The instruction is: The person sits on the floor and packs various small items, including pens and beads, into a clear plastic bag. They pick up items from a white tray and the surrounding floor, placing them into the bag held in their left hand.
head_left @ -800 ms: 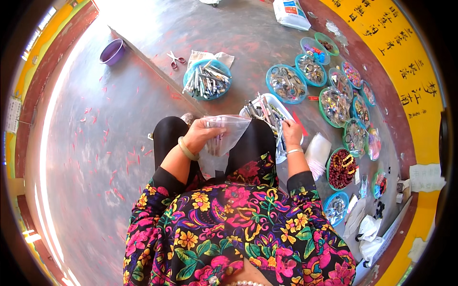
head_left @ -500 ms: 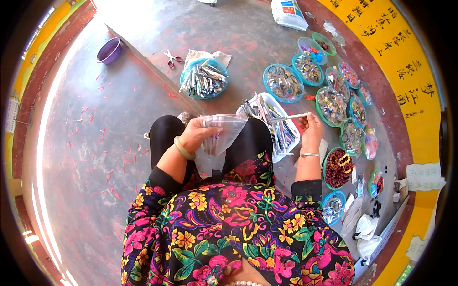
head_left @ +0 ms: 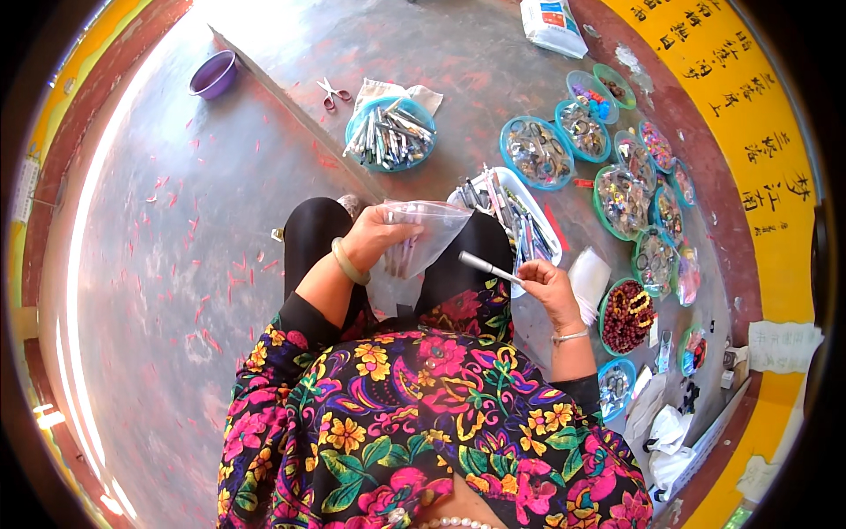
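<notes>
Head view: your left hand (head_left: 377, 238) grips a clear zip bag (head_left: 438, 231); at its four o'clock, your right hand (head_left: 548, 289) pinches one end of a silvery pen (head_left: 486, 265), likely light, stiff, slick, best held mid-barrel.

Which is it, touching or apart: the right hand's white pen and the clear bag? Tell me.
Apart: the head view shows dark trouser leg between the white pen and the clear bag.
</notes>
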The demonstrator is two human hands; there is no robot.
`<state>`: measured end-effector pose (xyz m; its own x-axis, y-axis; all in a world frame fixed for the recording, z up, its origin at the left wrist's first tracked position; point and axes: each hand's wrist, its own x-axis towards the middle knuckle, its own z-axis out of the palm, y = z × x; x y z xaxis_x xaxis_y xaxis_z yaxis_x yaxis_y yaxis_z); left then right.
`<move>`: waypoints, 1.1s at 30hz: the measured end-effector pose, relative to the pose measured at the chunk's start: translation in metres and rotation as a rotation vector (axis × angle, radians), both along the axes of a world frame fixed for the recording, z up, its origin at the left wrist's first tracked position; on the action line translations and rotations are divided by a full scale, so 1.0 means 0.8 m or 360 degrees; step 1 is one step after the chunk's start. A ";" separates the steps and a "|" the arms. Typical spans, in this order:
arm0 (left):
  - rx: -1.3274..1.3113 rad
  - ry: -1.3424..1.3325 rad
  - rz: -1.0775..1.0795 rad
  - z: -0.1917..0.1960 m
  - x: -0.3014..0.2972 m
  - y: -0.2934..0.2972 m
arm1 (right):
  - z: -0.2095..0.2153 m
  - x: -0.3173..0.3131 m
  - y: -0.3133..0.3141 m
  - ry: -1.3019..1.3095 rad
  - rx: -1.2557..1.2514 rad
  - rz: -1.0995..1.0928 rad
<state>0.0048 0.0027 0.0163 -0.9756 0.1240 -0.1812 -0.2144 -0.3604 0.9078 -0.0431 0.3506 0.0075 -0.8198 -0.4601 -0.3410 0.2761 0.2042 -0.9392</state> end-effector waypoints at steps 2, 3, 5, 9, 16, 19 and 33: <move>-0.0014 -0.0015 -0.0010 0.000 0.001 -0.001 | 0.019 0.008 -0.019 0.0649 0.0329 0.0146; -0.0014 -0.0018 -0.0014 0.001 0.000 0.000 | 0.027 0.012 -0.029 0.0974 0.0494 0.0207; -0.0007 -0.0015 -0.0009 -0.003 -0.001 0.000 | 0.031 0.018 -0.050 0.1341 0.0644 0.0293; 0.0035 -0.0002 -0.0020 -0.010 -0.001 -0.004 | 0.032 0.030 -0.093 0.1527 0.0898 0.0237; 0.0137 -0.0066 0.0005 -0.004 0.002 -0.004 | 0.032 0.018 -0.110 0.1603 0.1353 0.0305; 0.0064 -0.0016 -0.0010 0.002 0.003 -0.001 | 0.052 0.000 -0.093 0.1448 0.1369 0.0091; -0.0324 0.0041 -0.0190 0.004 0.001 0.001 | 0.133 -0.009 -0.156 0.0841 -0.0765 -0.0417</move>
